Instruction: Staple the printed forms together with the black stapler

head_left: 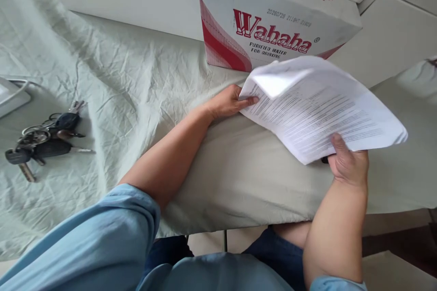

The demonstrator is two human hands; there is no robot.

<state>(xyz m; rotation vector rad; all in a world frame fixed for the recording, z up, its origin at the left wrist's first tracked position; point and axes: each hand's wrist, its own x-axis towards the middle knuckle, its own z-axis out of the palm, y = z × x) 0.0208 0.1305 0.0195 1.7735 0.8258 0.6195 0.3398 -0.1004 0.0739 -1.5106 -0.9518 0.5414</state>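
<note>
A sheaf of printed paper sheets (pixel 307 109) is held up between my two hands, tilted and bowed, with its top edge curling over. My left hand (pixel 230 102) pinches the left corner, thumb on the printed face. At the lower edge my right hand (pixel 348 161) grips the sheets, its thumb on top and its other fingers hidden behind them. A small dark object (pixel 324 160) shows beside the right hand under the paper's edge; its kind I cannot make out.
A Wahaha water carton (pixel 221 22) stands behind the papers against white panels. A bunch of keys (pixel 48 138) lies at left on the wrinkled pale green cloth (pixel 112 86). At the left edge is a white object with a cable (pixel 13 95).
</note>
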